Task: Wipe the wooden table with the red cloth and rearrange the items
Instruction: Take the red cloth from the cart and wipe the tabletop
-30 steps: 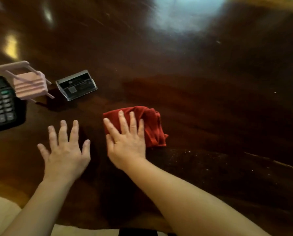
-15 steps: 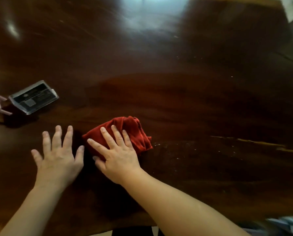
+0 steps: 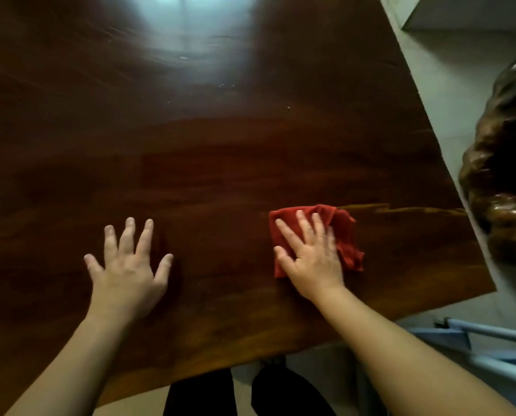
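The right hand (image 3: 312, 259) lies flat, fingers extended and slightly spread, pressing the red cloth (image 3: 343, 235) onto the wooden table (image 3: 208, 163) at lower right of the frame. The left hand (image 3: 127, 271) rests splayed, palm down, on bare wood at lower left. A glossy brown object (image 3: 503, 181) at the right edge is cut off and blurred.

Dark reddish-brown tabletop (image 3: 220, 163) with streaked wood grain, a pale bluish sheen at its far end and a lighter golden streak near the right edge; solid red cloth (image 3: 345, 232); pale grey floor (image 3: 449, 94); light blue frame (image 3: 491, 349) at lower right
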{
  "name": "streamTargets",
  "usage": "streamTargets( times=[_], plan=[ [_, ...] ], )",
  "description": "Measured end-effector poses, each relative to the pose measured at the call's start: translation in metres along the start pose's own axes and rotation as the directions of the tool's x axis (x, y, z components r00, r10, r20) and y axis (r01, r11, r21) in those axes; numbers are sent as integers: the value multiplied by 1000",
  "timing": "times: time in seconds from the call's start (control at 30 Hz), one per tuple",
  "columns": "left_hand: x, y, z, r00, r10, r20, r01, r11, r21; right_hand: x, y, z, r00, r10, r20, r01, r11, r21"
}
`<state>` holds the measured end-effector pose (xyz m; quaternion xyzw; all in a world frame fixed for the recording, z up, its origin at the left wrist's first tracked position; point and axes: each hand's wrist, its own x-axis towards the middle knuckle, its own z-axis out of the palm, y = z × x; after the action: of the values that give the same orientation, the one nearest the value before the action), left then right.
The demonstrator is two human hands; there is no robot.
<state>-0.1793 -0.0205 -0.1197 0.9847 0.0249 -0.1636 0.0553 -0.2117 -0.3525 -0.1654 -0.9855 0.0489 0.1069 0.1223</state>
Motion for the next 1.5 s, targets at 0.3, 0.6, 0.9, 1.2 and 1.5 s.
streamTargets(
  times=[0.3,0.6,0.9,1.2,1.5],
  plan=[
    [-12,98,21,982,186,16,-187,981,50,-61,135,-18,970,244,6,-244,970,-16],
    [-16,62,32,977,213,14,-214,975,59,-67,65,5,948,317,-34,-318,948,-20],
    [-60,-97,42,997,-7,78,0,996,93,-74,-102,50,991,129,-38,-130,991,-41],
    [-126,-216,50,976,-202,76,197,978,74,-101,-282,92,963,-265,45,267,963,-48],
    [-156,-281,38,941,-311,135,303,950,82,-137,-371,120,771,-614,168,621,784,20]
  ],
)
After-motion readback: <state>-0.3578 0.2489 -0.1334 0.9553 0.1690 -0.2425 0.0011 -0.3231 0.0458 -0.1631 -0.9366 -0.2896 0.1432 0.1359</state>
